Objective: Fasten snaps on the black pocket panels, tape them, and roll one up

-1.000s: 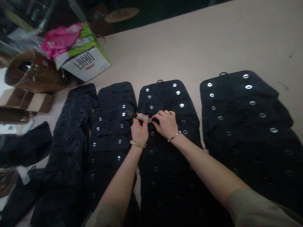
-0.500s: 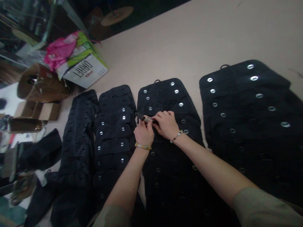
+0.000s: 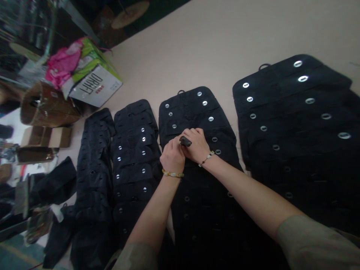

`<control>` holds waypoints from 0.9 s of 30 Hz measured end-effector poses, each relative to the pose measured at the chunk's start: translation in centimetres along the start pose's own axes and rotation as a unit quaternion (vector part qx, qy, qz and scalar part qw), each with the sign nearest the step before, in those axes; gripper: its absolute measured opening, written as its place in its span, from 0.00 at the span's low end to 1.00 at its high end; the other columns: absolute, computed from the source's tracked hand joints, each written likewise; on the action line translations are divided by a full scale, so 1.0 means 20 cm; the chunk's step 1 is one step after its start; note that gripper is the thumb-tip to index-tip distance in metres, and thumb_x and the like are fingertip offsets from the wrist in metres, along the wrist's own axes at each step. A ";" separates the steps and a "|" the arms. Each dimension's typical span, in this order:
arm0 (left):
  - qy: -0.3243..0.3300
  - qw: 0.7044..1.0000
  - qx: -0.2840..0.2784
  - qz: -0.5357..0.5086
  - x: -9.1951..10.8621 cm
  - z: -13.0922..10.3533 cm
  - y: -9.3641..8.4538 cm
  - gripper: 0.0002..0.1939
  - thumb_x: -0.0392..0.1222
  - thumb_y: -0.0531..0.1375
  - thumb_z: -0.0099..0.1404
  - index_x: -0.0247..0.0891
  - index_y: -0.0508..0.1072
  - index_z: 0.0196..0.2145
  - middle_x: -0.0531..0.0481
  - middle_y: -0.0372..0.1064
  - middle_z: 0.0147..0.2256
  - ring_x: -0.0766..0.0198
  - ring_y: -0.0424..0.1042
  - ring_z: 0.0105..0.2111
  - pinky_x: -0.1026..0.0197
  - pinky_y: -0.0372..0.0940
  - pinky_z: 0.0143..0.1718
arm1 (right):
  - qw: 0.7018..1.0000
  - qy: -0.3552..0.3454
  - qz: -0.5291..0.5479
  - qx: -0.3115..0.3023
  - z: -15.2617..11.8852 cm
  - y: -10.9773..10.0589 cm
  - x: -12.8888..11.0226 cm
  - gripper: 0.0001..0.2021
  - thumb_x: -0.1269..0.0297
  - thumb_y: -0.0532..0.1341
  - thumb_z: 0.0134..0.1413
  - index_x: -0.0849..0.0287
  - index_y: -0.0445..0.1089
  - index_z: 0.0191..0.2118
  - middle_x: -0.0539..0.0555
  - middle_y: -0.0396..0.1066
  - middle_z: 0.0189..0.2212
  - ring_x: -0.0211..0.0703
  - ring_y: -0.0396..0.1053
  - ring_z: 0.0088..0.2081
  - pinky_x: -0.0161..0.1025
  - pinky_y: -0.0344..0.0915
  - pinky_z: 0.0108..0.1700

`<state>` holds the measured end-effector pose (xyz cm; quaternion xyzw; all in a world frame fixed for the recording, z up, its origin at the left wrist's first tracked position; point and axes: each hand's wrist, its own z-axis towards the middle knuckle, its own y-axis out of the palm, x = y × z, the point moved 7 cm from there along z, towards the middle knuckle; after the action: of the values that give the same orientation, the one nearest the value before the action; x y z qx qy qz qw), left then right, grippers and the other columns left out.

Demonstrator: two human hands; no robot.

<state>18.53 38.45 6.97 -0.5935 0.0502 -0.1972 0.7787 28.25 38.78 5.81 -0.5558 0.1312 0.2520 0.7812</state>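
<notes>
My left hand [image 3: 172, 156] is closed around a dark hand tool [image 3: 185, 141], whose blunt end points up toward me. Most of the tool is hidden by my fingers, so its kind is unclear. Right against it, my right hand [image 3: 197, 145] has its fingers curled down at the cloth; what they grip is hidden. Both hands work over a black fabric panel [image 3: 191, 108] with rows of silver metal fasteners [image 3: 204, 103] and a small loop [image 3: 181, 92] at its top edge.
Another black panel [image 3: 281, 86] with fasteners lies to the right, and two more [image 3: 132, 116] lie to the left. A DRAFT carton [image 3: 94, 88] with pink cloth [image 3: 64, 63], a brown container [image 3: 50, 107] and small cardboard boxes [image 3: 59, 137] stand at the left on the pale table [image 3: 239, 33].
The tool has swung from lying sideways, pointing left, to standing with its end toward me. My left hand has turned over and moved closer to my right. The view has shifted slightly.
</notes>
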 end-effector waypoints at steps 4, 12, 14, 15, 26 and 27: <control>0.025 0.999 0.023 -0.032 0.02 -0.02 -0.01 0.15 0.40 0.50 0.74 0.37 0.74 0.50 0.41 0.77 0.46 0.58 0.75 0.46 0.61 0.67 0.47 | 1.000 0.003 0.025 0.011 -0.01 0.00 0.01 0.05 0.69 0.59 0.58 0.60 0.73 0.37 0.56 0.70 0.38 0.50 0.64 0.41 0.49 0.52 0.46; 0.022 0.999 -0.009 -0.039 0.02 -0.02 -0.01 0.15 0.38 0.48 0.75 0.38 0.74 0.48 0.44 0.77 0.45 0.60 0.76 0.45 0.63 0.68 0.40 | 0.992 0.030 0.122 0.024 0.00 -0.01 0.05 0.23 0.74 0.57 0.51 0.63 0.69 0.55 0.60 0.69 0.48 0.52 0.68 0.48 0.50 0.55 0.50; 0.035 0.999 -0.017 -0.034 0.02 0.00 -0.02 0.15 0.37 0.49 0.75 0.39 0.74 0.48 0.44 0.77 0.46 0.60 0.76 0.46 0.63 0.68 0.39 | 0.989 0.023 0.143 0.017 0.00 -0.02 0.06 0.25 0.76 0.58 0.47 0.60 0.70 0.54 0.60 0.70 0.49 0.52 0.69 0.49 0.53 0.56 0.52; 0.044 0.998 -0.027 -0.034 0.03 0.01 -0.02 0.14 0.36 0.49 0.74 0.39 0.74 0.47 0.45 0.77 0.46 0.60 0.76 0.46 0.63 0.68 0.39 | 0.987 0.011 0.161 0.012 0.00 -0.04 0.05 0.26 0.77 0.58 0.47 0.59 0.70 0.54 0.59 0.69 0.50 0.53 0.69 0.51 0.54 0.57 0.53; 0.058 0.976 0.030 -0.208 -0.08 -0.03 -0.23 0.10 0.40 0.62 0.67 0.41 0.76 0.46 0.48 0.77 0.46 0.59 0.74 0.47 0.59 0.68 0.49 | 0.946 0.033 0.321 0.004 -0.08 -0.32 0.00 0.10 0.62 0.59 0.67 0.55 0.74 0.50 0.54 0.76 0.47 0.46 0.74 0.49 0.46 0.69 0.53; 0.033 0.977 0.031 -0.209 -0.14 -0.03 -0.22 0.10 0.41 0.63 0.66 0.41 0.77 0.45 0.48 0.77 0.46 0.58 0.73 0.47 0.57 0.67 0.49 | 0.950 0.047 0.310 0.010 -0.07 -0.32 0.02 0.10 0.62 0.59 0.66 0.56 0.74 0.48 0.54 0.77 0.46 0.46 0.75 0.46 0.45 0.70 0.51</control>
<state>14.73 38.06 10.49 -0.5596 -0.0555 -0.3759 0.7365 32.24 35.97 10.25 -0.4913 0.3360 0.4541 0.6629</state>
